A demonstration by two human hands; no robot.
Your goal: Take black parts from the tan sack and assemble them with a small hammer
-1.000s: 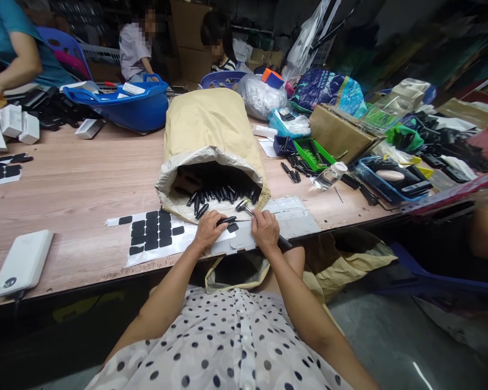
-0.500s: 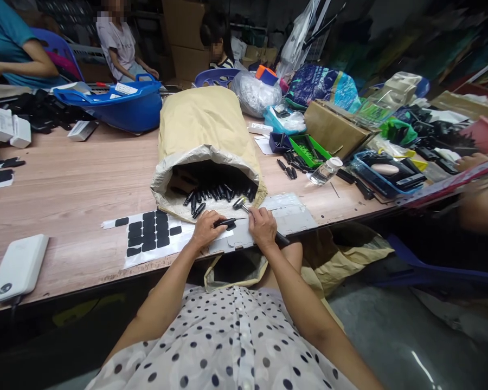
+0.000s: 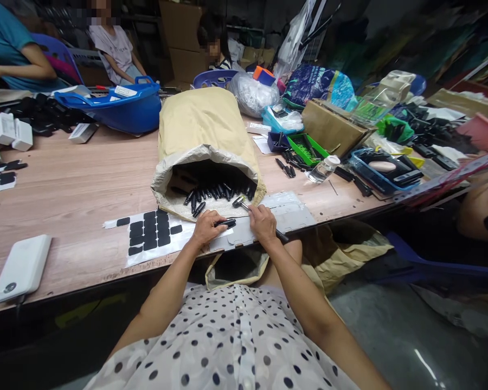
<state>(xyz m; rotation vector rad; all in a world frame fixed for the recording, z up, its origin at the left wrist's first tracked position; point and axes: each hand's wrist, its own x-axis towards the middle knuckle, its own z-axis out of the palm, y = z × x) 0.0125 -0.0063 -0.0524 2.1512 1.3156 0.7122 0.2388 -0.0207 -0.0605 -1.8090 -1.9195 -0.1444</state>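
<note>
My left hand [image 3: 205, 228] is closed on a small black part [image 3: 226, 222] at the table's front edge, over a grey board [image 3: 288, 211]. In my right hand [image 3: 262, 223] is a small hammer [image 3: 239, 202], its metal head up and left of my fingers and its black handle end sticking out below. Just beyond both hands lies an open paper sack [image 3: 205, 116], with several black pieces [image 3: 215, 192] in its mouth. Left of my left hand, a white sheet carries black stickers [image 3: 149, 232].
A white power bank [image 3: 22, 268] lies at the left front. Behind it are white boxes [image 3: 2, 128] and a blue basin [image 3: 114, 111]. To the right are a green tray [image 3: 308, 149], a bottle [image 3: 324, 169] and a blue tray [image 3: 384, 170]. Other people sit beyond the table.
The view has shifted slightly. My hands keep nearly the same place, and the black part in my left hand looks turned a little. At the far right, a person's hand is no longer clearly seen.
</note>
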